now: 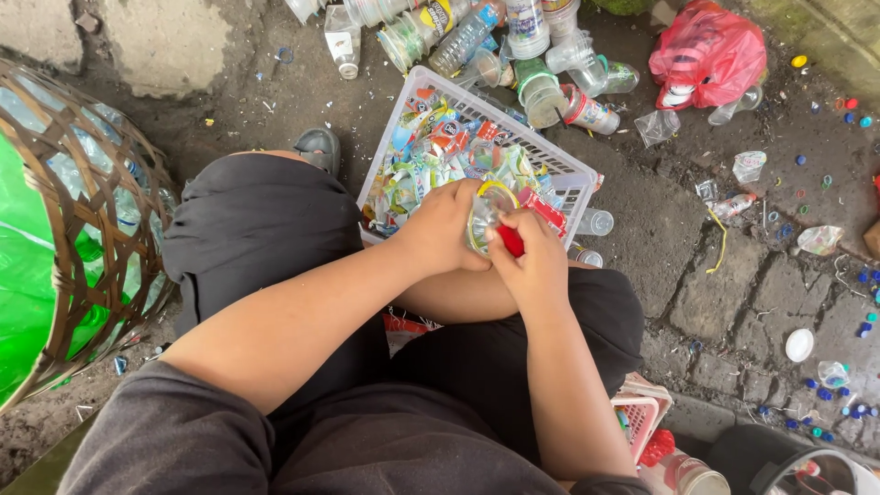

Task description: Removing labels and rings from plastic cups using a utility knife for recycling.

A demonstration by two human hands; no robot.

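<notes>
Nearest to me I see dark sleeves and dark trousers, with both forearms reaching forward over the lap. My left hand (443,229) is wrapped round a clear plastic cup (483,220) with a yellow-edged rim, fingers closed on its side. My right hand (534,261) is pressed against the same cup from the other side, clenched on a small red tool (511,241) whose shape I cannot make out. The cup sits just over the near edge of a white slatted basket (568,174), which is filled with torn, colourful plastic lids and labels. By my right elbow lies a pink basket (642,412). To my left stands a woven cane basket (82,247) lined with green and holding clear plastic. Beyond the white basket, a heap of empty bottles and cups (513,46) lies on the ground beside a red plastic bag (710,55); bottle caps are scattered over the stone paving (733,302).
</notes>
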